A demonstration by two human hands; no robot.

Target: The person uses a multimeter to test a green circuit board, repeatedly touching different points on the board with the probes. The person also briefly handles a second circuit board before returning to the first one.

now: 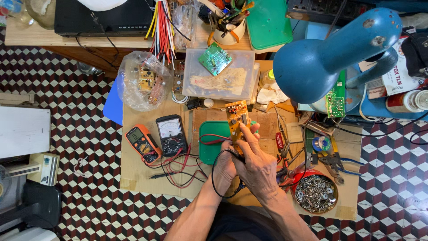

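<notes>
An orange circuit board (236, 117) is held upright over the cardboard work mat (133, 169). My left hand (225, 168) grips its lower end from beneath. My right hand (257, 166) lies over the left, its fingers stretched up along the board's right edge, where something small and green (253, 123) shows at the fingertips. A black cable (215, 178) loops out from between the hands and back under my left wrist; what it is attached to is hidden.
An orange digital multimeter (142, 143) and a black analog meter (170, 134) with red and black leads lie to the left. A green tray (208, 154) sits behind the hands. A red bowl of screws (315, 193), pliers (333, 161) and a blue desk lamp (325, 58) stand on the right.
</notes>
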